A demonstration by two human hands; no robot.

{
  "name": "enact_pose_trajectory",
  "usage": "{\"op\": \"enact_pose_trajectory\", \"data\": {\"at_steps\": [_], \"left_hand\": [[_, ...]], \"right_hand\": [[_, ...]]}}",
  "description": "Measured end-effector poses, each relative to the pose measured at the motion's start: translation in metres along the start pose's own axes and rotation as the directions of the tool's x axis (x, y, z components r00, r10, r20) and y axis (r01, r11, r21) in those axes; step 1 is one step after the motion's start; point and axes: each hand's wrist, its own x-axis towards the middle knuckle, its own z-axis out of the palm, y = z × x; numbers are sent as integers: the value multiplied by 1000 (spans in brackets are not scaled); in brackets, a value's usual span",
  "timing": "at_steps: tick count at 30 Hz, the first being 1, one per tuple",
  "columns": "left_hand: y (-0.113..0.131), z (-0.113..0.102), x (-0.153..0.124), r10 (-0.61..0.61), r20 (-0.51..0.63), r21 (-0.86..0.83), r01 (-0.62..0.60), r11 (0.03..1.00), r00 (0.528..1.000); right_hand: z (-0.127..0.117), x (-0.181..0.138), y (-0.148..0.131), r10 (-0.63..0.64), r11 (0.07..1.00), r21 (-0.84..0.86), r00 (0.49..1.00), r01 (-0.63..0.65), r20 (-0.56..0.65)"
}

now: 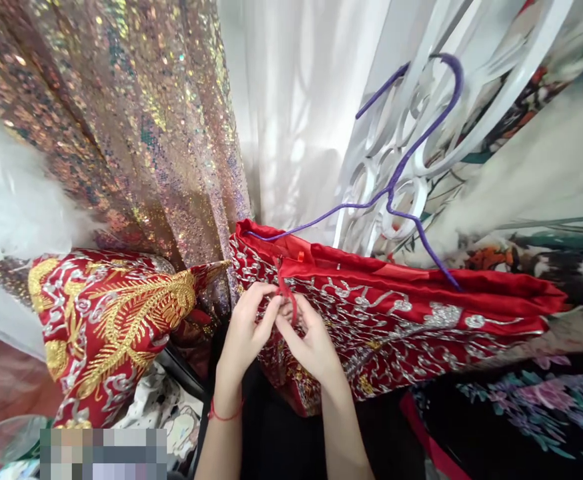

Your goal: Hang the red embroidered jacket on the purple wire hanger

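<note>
A red garment (396,313) with silver embroidery hangs on a purple hanger (411,157) in the middle of the view. A thin red tie cord (285,288) dangles from its waistband. My left hand (246,330) and my right hand (309,340) are side by side at this cord, fingers pinched on it. A red string bracelet sits on my left wrist.
A sequinned iridescent fabric (136,120) hangs at the left. A red and gold embroidered garment (106,320) lies lower left. White curtain (291,100) and a white scrolled metal frame (421,127) stand behind. Floral fabrics (531,400) fill the right side.
</note>
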Motion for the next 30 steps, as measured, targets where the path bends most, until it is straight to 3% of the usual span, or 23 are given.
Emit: {"op": "enact_pose_trajectory", "data": {"at_steps": [4,7,9,11,13,15,19,21,23,25,26,28,30], "left_hand": [[6,-5,13,109,-25,46,-108,993,994],[7,-10,25,137,-52,72,-133,988,989],[3,-12,34,92,-86,86,-85,993,992],[-4,-13,42,14,-170,91,1,996,985],[-11,-15,47,-50,-291,94,81,992,955],[-15,-17,47,-74,-372,45,97,994,925],[-13,-25,37,40,-283,-118,-76,990,958],[-9,-29,34,134,-184,-8,-137,990,974],[-6,-29,35,154,-172,177,-124,976,973],[-3,-24,40,135,-334,259,-47,965,933],[-2,-21,43,120,-445,236,-13,972,887],[-1,-14,48,47,-600,74,-3,997,798],[0,-12,51,-20,-606,-147,-87,985,795]], "right_hand": [[4,9,-10,-31,994,108,999,34,-21],[-1,14,-29,-17,1000,11,1000,17,-11],[-8,19,-41,-35,996,-88,999,32,-25],[-16,25,-52,-99,984,-160,985,76,-143],[-24,28,-59,-185,969,-219,929,118,-320],[-30,29,-63,-244,950,-284,874,129,-420],[-34,26,-60,-278,902,-422,868,90,-411],[-36,26,-57,-313,858,-510,848,59,-428],[-42,28,-55,-320,804,-593,870,39,-376],[-50,31,-56,-234,779,-623,955,71,-184],[-53,33,-57,-168,792,-600,985,108,-44],[-56,35,-62,-75,871,-461,973,172,220],[-54,37,-67,-108,945,-263,944,195,312]]}}
